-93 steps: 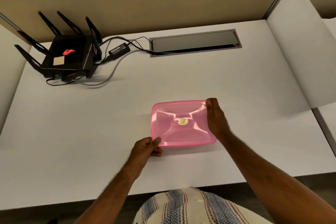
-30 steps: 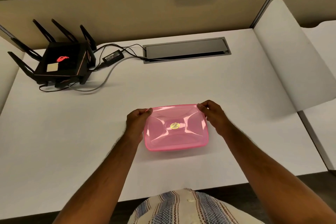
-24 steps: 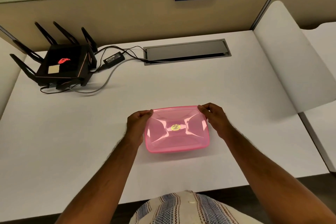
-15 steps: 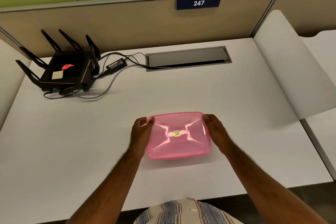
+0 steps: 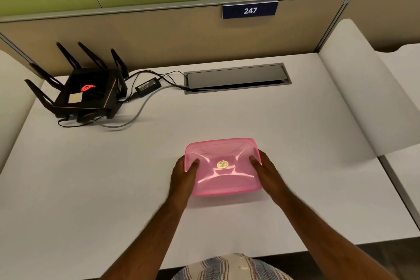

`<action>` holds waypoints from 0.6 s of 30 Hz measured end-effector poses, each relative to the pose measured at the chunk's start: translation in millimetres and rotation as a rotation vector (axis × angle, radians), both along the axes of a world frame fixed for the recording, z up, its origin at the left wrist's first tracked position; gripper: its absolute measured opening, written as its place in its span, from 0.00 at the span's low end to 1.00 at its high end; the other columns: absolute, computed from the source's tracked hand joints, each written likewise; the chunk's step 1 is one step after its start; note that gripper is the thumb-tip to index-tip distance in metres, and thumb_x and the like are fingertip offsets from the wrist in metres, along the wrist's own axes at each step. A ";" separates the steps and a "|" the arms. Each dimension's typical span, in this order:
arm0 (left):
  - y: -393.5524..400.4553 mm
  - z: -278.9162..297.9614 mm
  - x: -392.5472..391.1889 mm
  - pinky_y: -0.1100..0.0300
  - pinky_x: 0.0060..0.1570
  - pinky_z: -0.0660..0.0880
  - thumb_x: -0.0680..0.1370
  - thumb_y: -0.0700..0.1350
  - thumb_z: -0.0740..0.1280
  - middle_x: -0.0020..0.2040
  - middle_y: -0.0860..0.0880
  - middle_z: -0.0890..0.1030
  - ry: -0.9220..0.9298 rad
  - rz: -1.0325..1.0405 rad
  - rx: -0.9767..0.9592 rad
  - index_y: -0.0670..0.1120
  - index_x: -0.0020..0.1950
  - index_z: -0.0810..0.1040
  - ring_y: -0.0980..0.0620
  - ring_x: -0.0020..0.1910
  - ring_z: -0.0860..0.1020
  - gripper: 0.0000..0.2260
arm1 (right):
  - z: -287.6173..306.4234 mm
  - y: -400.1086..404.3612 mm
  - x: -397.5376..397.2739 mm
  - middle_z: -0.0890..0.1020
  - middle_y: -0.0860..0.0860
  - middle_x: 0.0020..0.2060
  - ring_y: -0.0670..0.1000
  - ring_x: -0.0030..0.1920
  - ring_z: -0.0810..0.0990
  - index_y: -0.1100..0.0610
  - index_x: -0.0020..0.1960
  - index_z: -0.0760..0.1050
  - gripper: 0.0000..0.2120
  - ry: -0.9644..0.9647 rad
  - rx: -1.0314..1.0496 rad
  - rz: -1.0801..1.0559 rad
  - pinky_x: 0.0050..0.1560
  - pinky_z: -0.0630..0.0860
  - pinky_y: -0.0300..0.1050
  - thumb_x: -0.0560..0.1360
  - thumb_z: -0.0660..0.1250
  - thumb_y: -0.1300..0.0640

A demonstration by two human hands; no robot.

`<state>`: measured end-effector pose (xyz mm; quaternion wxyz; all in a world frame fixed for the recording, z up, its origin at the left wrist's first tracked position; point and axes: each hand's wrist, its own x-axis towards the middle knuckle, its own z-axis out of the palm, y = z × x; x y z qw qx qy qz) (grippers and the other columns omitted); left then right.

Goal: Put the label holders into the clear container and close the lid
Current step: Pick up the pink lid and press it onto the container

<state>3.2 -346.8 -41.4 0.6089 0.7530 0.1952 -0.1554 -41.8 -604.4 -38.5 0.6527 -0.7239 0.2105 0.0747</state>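
Note:
A clear container with a translucent pink lid (image 5: 223, 177) and a small gold sticker at the lid's centre sits on the white desk (image 5: 295, 134), with the lid on top. My left hand (image 5: 183, 175) holds its left side, thumb lying on the lid. My right hand (image 5: 267, 171) holds the right side, thumb also on the lid. What lies inside the container is hidden by the pink lid; I see no label holders.
A black router (image 5: 85, 93) with several antennas stands at the back left, its cables and power brick (image 5: 147, 85) running to a grey cable hatch (image 5: 236, 77). White divider panels flank the desk, one on the right (image 5: 354, 88).
Both hands slid from the container's far corners down along its sides toward me, thumbs now on the lid. The container stays in place while the view tilted up.

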 end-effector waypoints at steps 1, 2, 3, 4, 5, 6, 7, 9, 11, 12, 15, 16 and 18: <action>-1.9 1.1 5.6 0.47 0.61 0.79 0.79 0.53 0.70 0.57 0.53 0.83 0.001 0.002 -0.004 0.53 0.65 0.78 0.52 0.56 0.81 0.16 | 1.7 -1.2 6.0 0.80 0.42 0.63 0.37 0.60 0.80 0.46 0.72 0.72 0.16 -0.004 -0.002 0.002 0.63 0.76 0.40 0.85 0.61 0.50; -3.5 2.4 11.0 0.47 0.60 0.79 0.78 0.53 0.70 0.57 0.53 0.83 0.000 0.003 -0.004 0.53 0.65 0.78 0.52 0.56 0.81 0.16 | 2.2 -2.7 11.7 0.80 0.43 0.63 0.37 0.60 0.80 0.46 0.72 0.71 0.16 -0.008 -0.003 0.002 0.61 0.76 0.39 0.85 0.61 0.50; -5.3 3.9 16.5 0.47 0.60 0.79 0.78 0.53 0.70 0.57 0.53 0.83 -0.004 -0.001 -0.002 0.53 0.65 0.78 0.52 0.56 0.81 0.16 | 2.7 -4.2 17.4 0.80 0.45 0.64 0.39 0.60 0.80 0.48 0.73 0.71 0.17 -0.010 -0.006 0.003 0.61 0.76 0.40 0.85 0.61 0.50; -7.0 4.8 21.6 0.48 0.60 0.79 0.78 0.53 0.70 0.57 0.53 0.83 -0.007 -0.007 0.002 0.52 0.65 0.78 0.52 0.56 0.81 0.16 | 1.2 -6.7 22.9 0.80 0.47 0.64 0.43 0.62 0.80 0.50 0.74 0.70 0.18 -0.015 -0.004 0.003 0.62 0.77 0.42 0.85 0.61 0.50; -8.8 5.6 26.3 0.48 0.60 0.79 0.78 0.53 0.70 0.57 0.53 0.83 -0.010 -0.013 0.009 0.52 0.65 0.78 0.52 0.56 0.81 0.16 | 0.6 -8.5 27.7 0.80 0.48 0.65 0.45 0.63 0.80 0.51 0.74 0.70 0.19 -0.019 -0.009 0.004 0.62 0.77 0.43 0.85 0.61 0.50; -10.7 6.7 30.5 0.48 0.61 0.78 0.78 0.52 0.70 0.57 0.53 0.83 -0.012 -0.018 0.014 0.52 0.65 0.78 0.51 0.56 0.81 0.16 | -0.1 -10.2 31.9 0.80 0.48 0.65 0.45 0.63 0.80 0.51 0.74 0.70 0.19 -0.027 -0.011 0.005 0.60 0.77 0.40 0.85 0.61 0.50; -12.3 7.4 34.1 0.47 0.61 0.78 0.79 0.52 0.70 0.57 0.52 0.83 -0.012 -0.021 0.016 0.51 0.65 0.78 0.50 0.56 0.81 0.16 | 0.0 -11.3 35.6 0.80 0.48 0.65 0.43 0.62 0.80 0.51 0.74 0.70 0.19 -0.028 -0.014 0.008 0.57 0.77 0.35 0.85 0.61 0.50; -13.8 7.7 38.2 0.47 0.61 0.78 0.79 0.52 0.70 0.58 0.51 0.83 -0.006 -0.027 0.024 0.51 0.66 0.78 0.49 0.57 0.81 0.16 | -0.4 -12.2 40.6 0.80 0.47 0.64 0.39 0.61 0.79 0.51 0.74 0.70 0.19 -0.029 -0.025 0.005 0.51 0.77 0.28 0.85 0.61 0.49; -12.6 7.9 38.7 0.47 0.61 0.78 0.79 0.53 0.70 0.58 0.52 0.83 -0.005 -0.037 0.035 0.51 0.66 0.77 0.50 0.57 0.81 0.17 | -0.8 -11.6 42.5 0.80 0.47 0.64 0.40 0.61 0.79 0.51 0.74 0.70 0.18 -0.031 -0.035 0.004 0.50 0.76 0.26 0.85 0.61 0.49; -11.7 7.2 39.0 0.48 0.61 0.78 0.79 0.53 0.70 0.58 0.52 0.83 -0.010 -0.044 0.036 0.51 0.67 0.77 0.50 0.57 0.81 0.17 | -3.4 -12.5 42.6 0.80 0.48 0.65 0.43 0.62 0.79 0.51 0.74 0.70 0.18 -0.038 -0.031 0.006 0.52 0.77 0.27 0.85 0.60 0.49; -8.9 7.5 36.6 0.48 0.62 0.77 0.80 0.54 0.68 0.61 0.52 0.82 -0.023 -0.093 0.054 0.52 0.69 0.75 0.50 0.60 0.80 0.18 | -3.4 -13.4 35.6 0.81 0.48 0.65 0.47 0.66 0.79 0.51 0.74 0.71 0.19 -0.069 -0.029 0.038 0.63 0.76 0.39 0.86 0.56 0.46; -7.2 5.8 35.4 0.48 0.64 0.76 0.81 0.54 0.66 0.62 0.52 0.81 -0.036 -0.103 0.047 0.52 0.70 0.74 0.49 0.61 0.79 0.18 | -5.8 -15.1 32.5 0.81 0.49 0.66 0.48 0.67 0.79 0.52 0.73 0.72 0.20 -0.091 -0.018 0.034 0.66 0.75 0.43 0.87 0.54 0.46; -3.0 6.4 29.8 0.48 0.66 0.74 0.84 0.52 0.61 0.65 0.52 0.80 -0.060 -0.090 0.042 0.52 0.71 0.74 0.50 0.64 0.78 0.16 | -8.4 -18.0 26.2 0.81 0.50 0.66 0.52 0.67 0.79 0.53 0.72 0.74 0.20 -0.081 -0.012 -0.010 0.67 0.74 0.49 0.88 0.49 0.52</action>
